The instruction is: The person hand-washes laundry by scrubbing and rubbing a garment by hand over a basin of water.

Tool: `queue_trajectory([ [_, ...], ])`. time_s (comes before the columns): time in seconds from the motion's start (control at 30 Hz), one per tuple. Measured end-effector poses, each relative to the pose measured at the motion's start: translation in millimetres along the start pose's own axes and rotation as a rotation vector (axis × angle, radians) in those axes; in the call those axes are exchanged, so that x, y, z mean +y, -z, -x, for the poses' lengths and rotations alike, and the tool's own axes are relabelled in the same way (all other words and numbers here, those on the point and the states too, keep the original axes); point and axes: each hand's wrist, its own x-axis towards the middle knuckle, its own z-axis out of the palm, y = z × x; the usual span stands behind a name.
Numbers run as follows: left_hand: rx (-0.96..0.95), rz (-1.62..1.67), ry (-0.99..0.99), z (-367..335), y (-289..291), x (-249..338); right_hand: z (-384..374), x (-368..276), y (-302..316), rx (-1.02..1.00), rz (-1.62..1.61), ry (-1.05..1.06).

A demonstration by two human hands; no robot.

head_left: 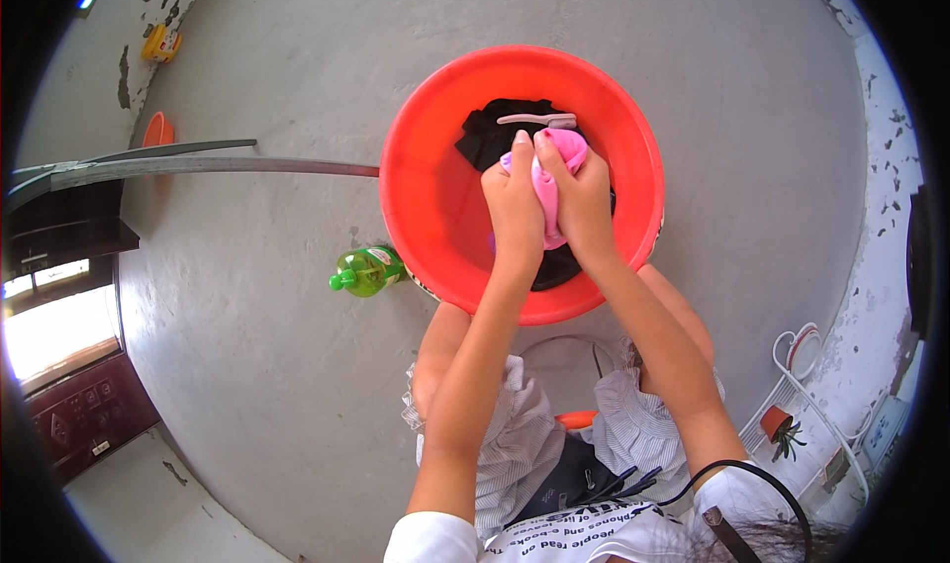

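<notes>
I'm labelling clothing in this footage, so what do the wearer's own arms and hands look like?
The left hand and right hand are bare, with no gloves, and no watch or bracelet shows at the wrists. The forearms are uncovered. The short sleeves are white. A black cord curves near the right one.

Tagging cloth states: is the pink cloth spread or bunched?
Bunched: the pink cloth is gathered in folds between the left hand and right hand.

the cloth (568,147) is bright pink, the basin (432,207) orange-red, the garments (485,140) black, the brush (534,120) pale pink; green bottle (368,271), grey floor (257,365), finely striped grey-and-white shorts (520,420).
</notes>
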Motion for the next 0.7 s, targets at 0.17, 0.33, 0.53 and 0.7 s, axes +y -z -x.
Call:
queue_trajectory([
  [0.17,-0.017,-0.041,0.079,2.5,-0.7,-6.0,-9.6,0.9,5.7,-0.023,-0.007,-0.027],
  [0.33,0.004,-0.022,0.039,0.2,3.5,4.6,-2.1,0.1,-4.9,0.006,0.003,0.046],
  [0.53,0.033,0.091,0.068,-10.5,18.7,14.0,17.4,-2.5,-14.0,-0.070,0.181,0.144],
  [0.7,-0.007,0.022,0.045,-6.6,12.9,10.1,13.2,-4.1,-6.5,-0.064,0.181,0.086],
])
